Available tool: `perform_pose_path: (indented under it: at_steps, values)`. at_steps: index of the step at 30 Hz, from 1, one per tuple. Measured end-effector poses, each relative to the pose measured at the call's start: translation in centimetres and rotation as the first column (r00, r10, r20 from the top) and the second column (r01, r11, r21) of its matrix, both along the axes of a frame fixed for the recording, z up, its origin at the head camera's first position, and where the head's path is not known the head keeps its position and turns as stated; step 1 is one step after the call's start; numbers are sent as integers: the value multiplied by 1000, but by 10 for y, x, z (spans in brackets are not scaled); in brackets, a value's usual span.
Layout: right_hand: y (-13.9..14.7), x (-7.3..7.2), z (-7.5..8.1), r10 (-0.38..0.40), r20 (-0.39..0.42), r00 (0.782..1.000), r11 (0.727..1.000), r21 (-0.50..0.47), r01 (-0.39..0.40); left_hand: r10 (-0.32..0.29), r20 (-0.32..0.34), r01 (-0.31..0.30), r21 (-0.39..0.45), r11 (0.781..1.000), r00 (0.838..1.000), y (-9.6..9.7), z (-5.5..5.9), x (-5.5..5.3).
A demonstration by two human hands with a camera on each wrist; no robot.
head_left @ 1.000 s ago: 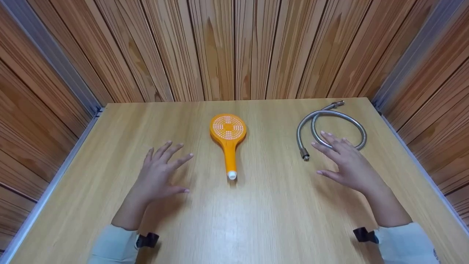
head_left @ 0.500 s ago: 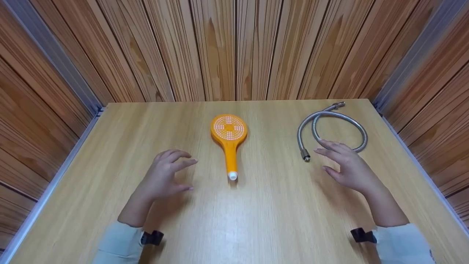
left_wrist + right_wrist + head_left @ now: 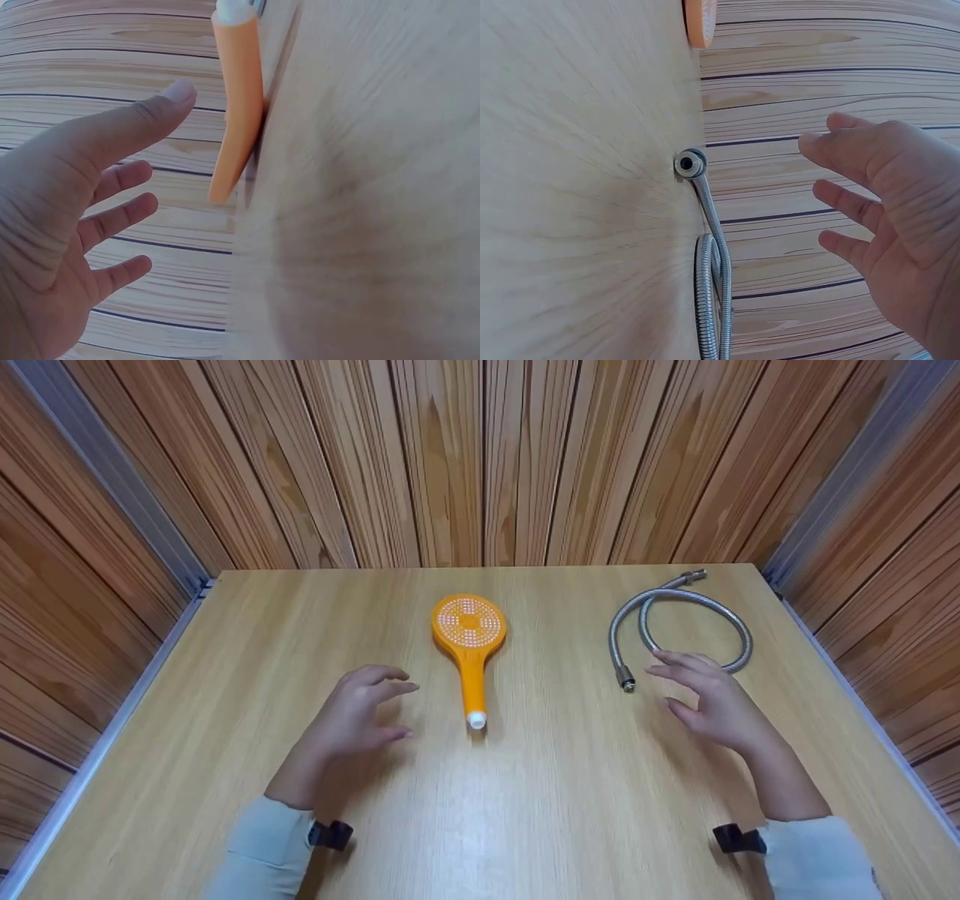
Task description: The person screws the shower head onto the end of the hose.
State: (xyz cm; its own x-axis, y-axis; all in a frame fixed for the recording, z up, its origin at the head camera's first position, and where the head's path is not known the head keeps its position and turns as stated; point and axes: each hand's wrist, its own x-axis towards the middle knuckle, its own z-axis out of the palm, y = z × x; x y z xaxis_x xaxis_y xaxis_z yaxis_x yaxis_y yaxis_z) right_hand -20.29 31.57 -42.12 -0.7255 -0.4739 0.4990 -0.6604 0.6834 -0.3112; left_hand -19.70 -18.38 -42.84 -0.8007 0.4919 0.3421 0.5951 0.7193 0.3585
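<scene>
An orange shower head (image 3: 471, 660) lies face up mid-table, its white threaded end (image 3: 476, 721) toward the person. My left hand (image 3: 352, 716) hovers to the left of its handle, fingers loosely bent and apart from it; the left wrist view shows the orange handle (image 3: 241, 90) beyond the thumb. On the right lies a coiled metal shower hose (image 3: 616, 634), one end fitting (image 3: 626, 682) pointing to the front. Over the near part of the coil my right hand (image 3: 712, 701) hovers with relaxed fingers, holding nothing. The right wrist view shows a gap between that hand and the hose fitting (image 3: 690, 163).
The wooden table (image 3: 480, 810) meets a plank wall (image 3: 450, 465) at the back, with plank walls on both sides. Metal strips (image 3: 97, 765) run along the side edges. A small black device (image 3: 330, 835) sits at each sleeve cuff.
My left hand has moved right, toward the shower head handle, and its fingers have bent more. My right hand has drawn back slightly, its fingers closer together. Shower head and hose lie still.
</scene>
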Motion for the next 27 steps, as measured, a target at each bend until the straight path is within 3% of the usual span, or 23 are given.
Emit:
perform_pose_path:
  at_steps: [7,13,19,27]
  values:
    - [0,-1,-2,-12,30,999,1000,-23,13,-16,21,15,22,1000,1000,11,-2,-6]
    - [0,-4,-3,-26,86,996,999,-18,28,-32,85,28,46,999,996,17,-4,-14]
    - [0,-8,-8,-24,111,994,998,-53,30,-21,197,6,77,997,980,25,-5,-23]
    - [2,-9,-12,-30,166,986,996,-75,43,-44,252,23,87,996,967,36,-6,-33]
